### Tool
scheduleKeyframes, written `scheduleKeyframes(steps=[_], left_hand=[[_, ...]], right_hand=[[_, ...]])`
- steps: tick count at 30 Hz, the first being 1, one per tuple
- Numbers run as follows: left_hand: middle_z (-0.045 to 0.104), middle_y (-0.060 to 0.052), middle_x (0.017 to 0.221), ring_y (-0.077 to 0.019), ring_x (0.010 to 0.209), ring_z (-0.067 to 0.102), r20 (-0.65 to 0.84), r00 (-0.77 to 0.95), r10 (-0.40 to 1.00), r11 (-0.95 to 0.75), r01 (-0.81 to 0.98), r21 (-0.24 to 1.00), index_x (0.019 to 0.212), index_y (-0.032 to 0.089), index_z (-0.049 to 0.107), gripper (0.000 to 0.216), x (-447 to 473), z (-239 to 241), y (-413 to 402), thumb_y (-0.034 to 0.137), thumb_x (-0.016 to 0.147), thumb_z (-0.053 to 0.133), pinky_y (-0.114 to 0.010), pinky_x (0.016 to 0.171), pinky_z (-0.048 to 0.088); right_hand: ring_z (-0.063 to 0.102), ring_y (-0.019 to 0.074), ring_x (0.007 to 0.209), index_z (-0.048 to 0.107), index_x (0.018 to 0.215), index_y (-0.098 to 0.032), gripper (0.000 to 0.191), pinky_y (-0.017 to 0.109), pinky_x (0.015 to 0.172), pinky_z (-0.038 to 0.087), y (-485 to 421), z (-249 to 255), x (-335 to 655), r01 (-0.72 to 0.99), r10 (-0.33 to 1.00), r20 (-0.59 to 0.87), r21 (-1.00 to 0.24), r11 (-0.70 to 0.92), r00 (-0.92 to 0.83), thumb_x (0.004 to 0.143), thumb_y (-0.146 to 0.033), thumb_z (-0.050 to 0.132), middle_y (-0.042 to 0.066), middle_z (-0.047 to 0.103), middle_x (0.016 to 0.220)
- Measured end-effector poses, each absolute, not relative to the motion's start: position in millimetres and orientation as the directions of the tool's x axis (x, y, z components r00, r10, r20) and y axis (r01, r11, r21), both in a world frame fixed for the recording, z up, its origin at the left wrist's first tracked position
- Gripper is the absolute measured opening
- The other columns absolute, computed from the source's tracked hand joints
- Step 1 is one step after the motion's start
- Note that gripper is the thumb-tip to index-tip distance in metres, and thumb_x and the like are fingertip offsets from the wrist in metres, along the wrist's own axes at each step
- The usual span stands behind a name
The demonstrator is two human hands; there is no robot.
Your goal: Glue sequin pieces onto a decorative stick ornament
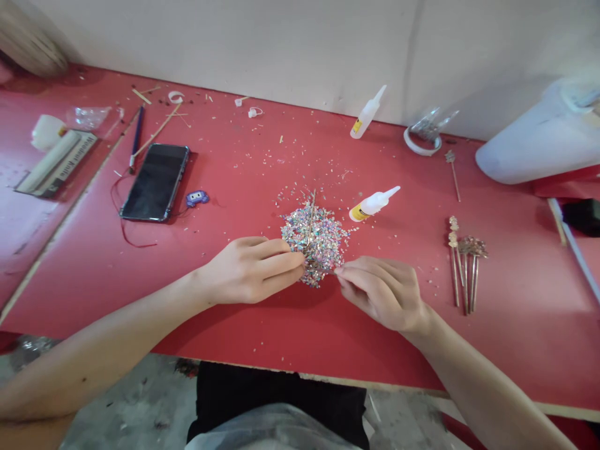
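Beneath the fingers [279, 267], smooth red table [234, 334]; left hand [250, 270] and right hand [384, 290] at silvery iridescent chip pile [328, 234], fingers curled, can't tell what's gripped. Right of fingers, bronze sticks with clustered tops [465, 284] look done; thin brown stick [312, 212] on pile, ahead of fingers, likely pending.

A dark-screened phone [154, 182] lies beside a purple trinket [197, 198].

left hand [262, 269] curled, palm down | right hand [382, 290] pinching | forearms [140, 330] angled inward

The glitter [329, 240] is speckled silver and pink, the tabletop [281, 334] red.
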State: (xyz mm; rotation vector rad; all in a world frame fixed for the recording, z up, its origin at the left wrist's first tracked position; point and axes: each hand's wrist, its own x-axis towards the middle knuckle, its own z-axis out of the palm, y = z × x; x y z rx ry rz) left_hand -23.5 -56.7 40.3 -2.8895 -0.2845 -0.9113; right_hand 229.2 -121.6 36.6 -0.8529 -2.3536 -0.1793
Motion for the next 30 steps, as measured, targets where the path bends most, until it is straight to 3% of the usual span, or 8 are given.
scheduleKeyframes(steps=[3, 9, 13, 18, 24, 30], left_hand=[[0.073, 0.0, 0.095, -0.0125, 0.083, 0.067, 0.573, 0.805, 0.155, -0.977, 0.211, -0.032, 0.094, 0.016, 0.061, 0.006, -26, 39, -55, 0.014, 0.094, 0.055, -0.023, 0.066, 0.052], [0.072, -0.002, 0.093, -0.0185, 0.089, 0.063, 0.547, 0.773, 0.321, -0.927, 0.376, 0.013, 0.098, 0.016, 0.062, 0.008, -31, 36, -42, 0.014, 0.09, 0.059, -0.031, 0.074, 0.051], [0.071, -0.004, 0.104, -0.0219, 0.099, 0.06, 0.509, 0.756, 0.41, -0.897, 0.436, 0.074, 0.094, 0.017, 0.063, 0.005, -30, 34, -37, 0.016, 0.091, 0.058, -0.036, 0.084, 0.049], [0.072, -0.004, 0.093, -0.0183, 0.093, 0.062, 0.466, 0.817, 0.34, -0.939, 0.322, 0.12, 0.095, 0.014, 0.062, 0.008, -27, 32, -43, 0.015, 0.092, 0.054, -0.032, 0.083, 0.05], [0.073, -0.003, 0.105, -0.0156, 0.09, 0.063, 0.421, 0.884, 0.204, -0.979, 0.182, 0.091, 0.089, 0.016, 0.061, 0.011, -24, 31, -53, 0.015, 0.093, 0.051, -0.028, 0.075, 0.049], [0.07, -0.003, 0.114, -0.015, 0.09, 0.063, 0.372, 0.917, 0.147, -0.989, 0.139, 0.049, 0.09, 0.017, 0.063, 0.015, -25, 30, -53, 0.016, 0.095, 0.049, -0.029, 0.072, 0.047]], right_hand=[[0.068, 0.0145, 0.066, 0.056, 0.101, -0.017, 0.022, 0.026, 0.059, 0.056, -122, 37, 231, 0.614, 0.514, 0.611, -0.057, 0.788, -0.603, 0.084, -0.007, 0.063, 0.005, 0.072, 0.076], [0.063, 0.0083, 0.058, 0.055, 0.1, -0.02, 0.018, 0.019, 0.053, 0.048, -118, 35, 233, 0.687, 0.703, 0.575, -0.305, 0.659, -0.419, 0.088, -0.008, 0.058, 0.0, 0.07, 0.073], [0.06, 0.0062, 0.054, 0.056, 0.096, -0.021, 0.013, 0.018, 0.051, 0.044, -115, 32, 235, 0.741, 0.765, 0.545, -0.343, 0.576, -0.343, 0.088, -0.01, 0.06, -0.002, 0.069, 0.071], [0.06, 0.0074, 0.052, 0.059, 0.093, -0.021, 0.006, 0.018, 0.053, 0.045, -114, 29, 232, 0.773, 0.862, 0.43, -0.437, 0.46, -0.27, 0.09, -0.016, 0.057, -0.002, 0.069, 0.071], [0.062, 0.0101, 0.057, 0.058, 0.091, -0.021, 0.004, 0.019, 0.054, 0.048, -114, 25, 226, 0.683, 0.97, 0.154, -0.689, 0.241, -0.187, 0.09, -0.023, 0.055, 0.0, 0.068, 0.071], [0.064, 0.011, 0.059, 0.059, 0.09, -0.021, 0.006, 0.019, 0.055, 0.049, -112, 22, 226, 0.648, 0.982, 0.044, -0.746, 0.156, -0.185, 0.09, -0.026, 0.055, 0.0, 0.068, 0.071]])
